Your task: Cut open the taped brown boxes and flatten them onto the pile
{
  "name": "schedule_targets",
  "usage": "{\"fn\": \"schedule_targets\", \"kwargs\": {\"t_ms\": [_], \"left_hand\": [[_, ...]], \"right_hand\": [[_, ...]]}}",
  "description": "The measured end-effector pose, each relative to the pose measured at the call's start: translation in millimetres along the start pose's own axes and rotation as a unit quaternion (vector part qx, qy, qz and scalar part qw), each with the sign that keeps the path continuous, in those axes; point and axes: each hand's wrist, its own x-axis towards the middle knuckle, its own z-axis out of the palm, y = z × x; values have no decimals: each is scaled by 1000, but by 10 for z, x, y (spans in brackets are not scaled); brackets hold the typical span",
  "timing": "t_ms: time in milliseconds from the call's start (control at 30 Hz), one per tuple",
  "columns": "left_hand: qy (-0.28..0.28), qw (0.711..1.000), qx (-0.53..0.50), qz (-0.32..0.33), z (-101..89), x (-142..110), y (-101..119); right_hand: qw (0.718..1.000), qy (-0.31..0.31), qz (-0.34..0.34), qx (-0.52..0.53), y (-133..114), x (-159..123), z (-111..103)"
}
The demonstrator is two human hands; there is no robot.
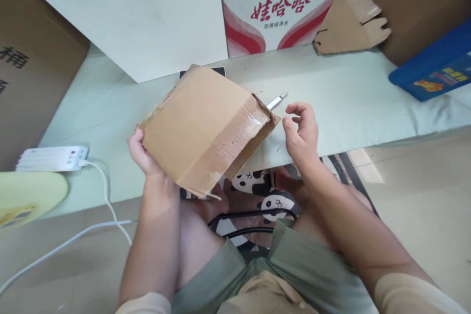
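Note:
A brown cardboard box (206, 117) is tilted over the front edge of the covered table, with a strip of clear tape along its near side. The flap end facing right and down stands apart, showing a dark gap. My left hand (143, 154) grips the box by its left corner; the fingers underneath are hidden. Just off the right corner is my right hand (301, 130), fingers loosely curved, thumb and forefinger apart, nothing between them. Behind that corner a slim silver tool, perhaps a utility knife (276, 101), lies partly covered by the box.
At the back stand a white box (147, 19) and a white-and-red carton (279, 14). A cut cardboard piece (346, 29) and a blue package (434, 68) are at right. On the left lie a white power bank (53, 158) with cable and a yellow-green object (33, 196).

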Motion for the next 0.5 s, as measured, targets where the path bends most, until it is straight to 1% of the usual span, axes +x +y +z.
{"fn": "schedule_targets", "kwargs": {"t_ms": [67,100,167,267,333,400,433,500], "left_hand": [[-11,1000,4,19,-3,2,-21],[-17,1000,6,25,-4,2,-35],[-20,999,3,28,-2,-5,-66],[-30,1000,-5,0,5,-49,-136],[-45,999,-5,-6,8,-111,-201],[-80,997,5,-1,10,-194,-276],[-105,994,14,-1,11,-239,-313],[-147,988,37,-15,11,-317,-375]], "right_hand": [[999,-11,-46,-14,-46,-20,7],[997,-34,-73,-13,-77,-41,24],[986,-102,-128,0,-147,-107,85],[963,-196,-185,1,-211,-262,218],[950,-245,-191,-22,-197,-386,303],[941,-281,-186,-37,-137,-501,371],[939,-292,-180,-28,-95,-549,399],[944,-299,-139,21,-9,-619,450]]}}
